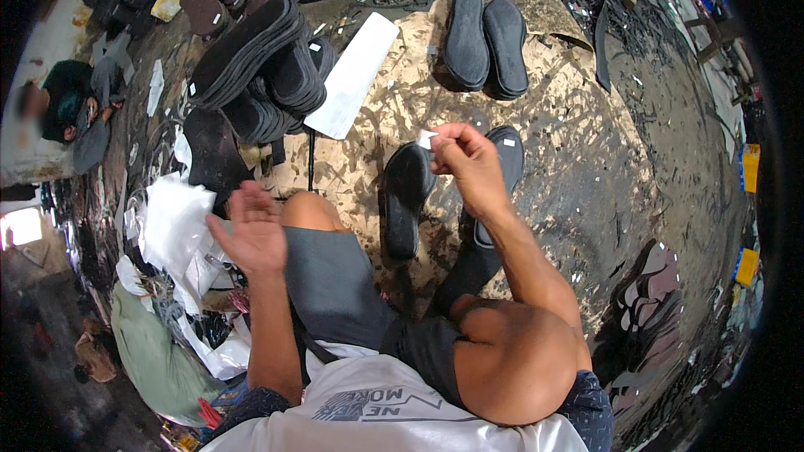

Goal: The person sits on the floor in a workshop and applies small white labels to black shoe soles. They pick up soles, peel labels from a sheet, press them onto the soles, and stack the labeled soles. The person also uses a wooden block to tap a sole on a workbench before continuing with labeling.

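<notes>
My right hand (475, 169) pinches a small white label (426, 140) between thumb and fingertips, at the toe end of a black shoe sole (406, 209). Whether the label touches that sole I cannot tell. Partly behind my right hand and wrist lies a second black sole (509, 159), with a white label at its top end. My left hand (254, 230) is raised over my left thigh, fingers stretched out and nothing in it. Beside it lies a heap of white plastic bags (173, 222).
Another pair of black soles (466, 42) lies ahead on the stained sheet (578, 109). Stacks of black soles (247, 54) stand at the far left beside a white board (355, 75). Brown soles (649, 293) are piled at right. Another person (71, 100) sits at far left.
</notes>
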Available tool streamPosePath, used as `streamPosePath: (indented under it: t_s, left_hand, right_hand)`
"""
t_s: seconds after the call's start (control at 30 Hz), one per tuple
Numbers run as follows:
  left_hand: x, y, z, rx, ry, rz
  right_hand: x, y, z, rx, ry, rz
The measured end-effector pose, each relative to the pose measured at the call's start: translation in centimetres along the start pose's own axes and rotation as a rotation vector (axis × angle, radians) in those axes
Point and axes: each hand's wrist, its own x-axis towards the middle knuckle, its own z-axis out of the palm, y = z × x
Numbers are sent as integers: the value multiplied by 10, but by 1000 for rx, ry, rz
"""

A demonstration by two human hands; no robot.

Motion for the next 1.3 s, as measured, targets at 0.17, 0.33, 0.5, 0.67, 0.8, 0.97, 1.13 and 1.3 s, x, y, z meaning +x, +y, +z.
streamPosePath:
  t_s: [0.17, 0.33, 0.5, 0.67, 0.8, 0.97, 1.13, 1.3]
  left_hand:
    - [-53, -116, 24, 1126, -670, 132]
    - [-49, -146, 45, 1259, -876, 378]
    - [-43, -146, 50, 965, -737, 9]
    - [-27, -144, 48, 790, -461, -249]
    - [-24, -147, 42, 732, -379, -281]
    - [-22, -155, 22, 830, -367, -262]
    - [-16, -172, -27, 937, -147, -238]
    - [-36, -203, -66, 1488, -682, 336]
  right_hand:
    - [6, 32, 15, -314, -38, -223]
    - [-12, 16, 16, -320, 3, -206]
    - [-20, 3, 13, -267, -84, -149]
    - [-8, -4, 4, -190, -52, -99]
    - [4, 14, 8, -310, -166, -101]
    - [16, 43, 4, -455, -128, -291]
    - [51, 64, -33, -229, 117, 37]
    - [67, 118, -34, -543, 43, -49]
